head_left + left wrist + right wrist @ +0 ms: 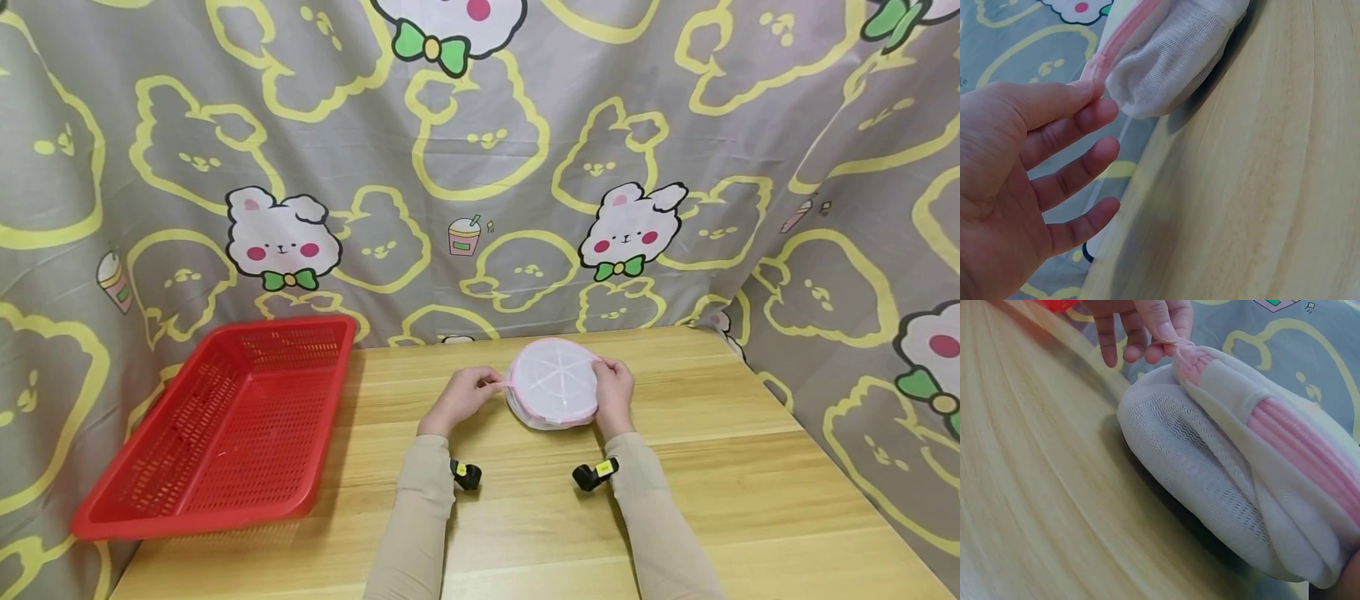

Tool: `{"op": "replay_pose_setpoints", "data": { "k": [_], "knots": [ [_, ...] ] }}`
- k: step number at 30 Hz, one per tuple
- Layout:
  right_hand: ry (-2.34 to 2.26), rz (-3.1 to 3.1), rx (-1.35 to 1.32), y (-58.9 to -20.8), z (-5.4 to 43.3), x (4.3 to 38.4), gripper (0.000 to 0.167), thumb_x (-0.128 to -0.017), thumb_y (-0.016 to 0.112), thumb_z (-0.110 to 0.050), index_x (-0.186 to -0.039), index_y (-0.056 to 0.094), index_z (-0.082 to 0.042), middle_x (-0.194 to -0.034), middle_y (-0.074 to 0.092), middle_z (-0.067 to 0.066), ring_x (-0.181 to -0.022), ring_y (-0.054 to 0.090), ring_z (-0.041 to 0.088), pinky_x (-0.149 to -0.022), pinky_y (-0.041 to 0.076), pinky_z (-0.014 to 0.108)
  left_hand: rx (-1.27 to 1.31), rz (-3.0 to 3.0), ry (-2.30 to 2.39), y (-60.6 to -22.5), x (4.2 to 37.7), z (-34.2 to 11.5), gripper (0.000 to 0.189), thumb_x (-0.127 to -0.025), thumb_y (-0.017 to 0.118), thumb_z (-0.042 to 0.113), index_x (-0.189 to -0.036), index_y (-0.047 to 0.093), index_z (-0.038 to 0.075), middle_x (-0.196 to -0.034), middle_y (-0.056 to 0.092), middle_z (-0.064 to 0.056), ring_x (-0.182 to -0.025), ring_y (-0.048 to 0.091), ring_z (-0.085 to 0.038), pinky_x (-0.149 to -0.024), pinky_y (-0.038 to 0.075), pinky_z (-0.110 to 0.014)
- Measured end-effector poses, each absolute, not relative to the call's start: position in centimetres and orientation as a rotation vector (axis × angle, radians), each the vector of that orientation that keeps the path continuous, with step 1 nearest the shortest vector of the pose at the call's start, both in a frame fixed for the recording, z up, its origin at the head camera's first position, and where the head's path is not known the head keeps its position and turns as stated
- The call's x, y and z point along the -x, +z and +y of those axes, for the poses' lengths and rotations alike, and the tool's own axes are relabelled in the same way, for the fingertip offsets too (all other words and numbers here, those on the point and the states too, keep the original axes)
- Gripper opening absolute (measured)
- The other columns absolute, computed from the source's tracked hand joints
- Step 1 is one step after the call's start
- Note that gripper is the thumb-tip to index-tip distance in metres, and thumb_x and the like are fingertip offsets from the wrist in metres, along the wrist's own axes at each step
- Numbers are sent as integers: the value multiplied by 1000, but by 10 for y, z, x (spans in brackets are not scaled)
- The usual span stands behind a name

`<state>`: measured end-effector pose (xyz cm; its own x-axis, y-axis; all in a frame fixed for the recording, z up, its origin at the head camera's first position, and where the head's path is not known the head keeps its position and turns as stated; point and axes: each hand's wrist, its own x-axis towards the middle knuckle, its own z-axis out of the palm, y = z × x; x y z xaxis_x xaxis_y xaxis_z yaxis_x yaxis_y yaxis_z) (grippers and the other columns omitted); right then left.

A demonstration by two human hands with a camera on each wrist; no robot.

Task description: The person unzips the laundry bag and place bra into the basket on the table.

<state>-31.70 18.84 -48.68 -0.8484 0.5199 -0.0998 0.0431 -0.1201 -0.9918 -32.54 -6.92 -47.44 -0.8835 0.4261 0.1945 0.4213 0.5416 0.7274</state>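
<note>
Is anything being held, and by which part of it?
A white mesh pouch: the left hand pinches its pink tab; the right hand grips its opposite edge.

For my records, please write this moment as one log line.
left hand: pinches pink tab | right hand: grips white mesh bag | red basket: left of bag

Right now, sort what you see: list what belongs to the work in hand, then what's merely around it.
In the work:
- white mesh bag
- its pink zipper
- left hand, pinching a pink tab at the bag's edge
- right hand, gripping the bag's other side

Merely around:
- red basket, untouched
- wooden table
- patterned curtain
</note>
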Motion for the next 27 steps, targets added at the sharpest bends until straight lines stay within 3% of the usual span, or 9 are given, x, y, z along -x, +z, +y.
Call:
{"op": "replay_pose_setpoints", "data": {
  "k": [7,14,27],
  "knots": [
    [2054,-1872,619,-488,190,318,19,-96,56,-15,-107,59,0,-112,59,7,-86,55,7,-70,47,14,-719,2737,1327,-476,326,-71,18,-95,63,23,-99,72,8,-93,69,-3,-76,53,-12,-63,45,-23],
    [2055,-1882,607,-486,189,317,18,-96,56,-15,-105,60,0,-103,58,4,-82,56,5,-69,47,14,-689,2739,1336,-476,325,-73,19,-96,63,23,-99,72,8,-90,68,-2,-72,52,-12,-60,44,-23],
    [2092,-1836,614,-486,189,317,20,-96,55,-14,-107,60,2,-105,58,5,-85,57,6,-71,48,13,-672,2797,1323,-476,327,-76,19,-97,61,23,-101,71,8,-94,71,-4,-77,56,-12,-65,46,-24]
  ]
}}
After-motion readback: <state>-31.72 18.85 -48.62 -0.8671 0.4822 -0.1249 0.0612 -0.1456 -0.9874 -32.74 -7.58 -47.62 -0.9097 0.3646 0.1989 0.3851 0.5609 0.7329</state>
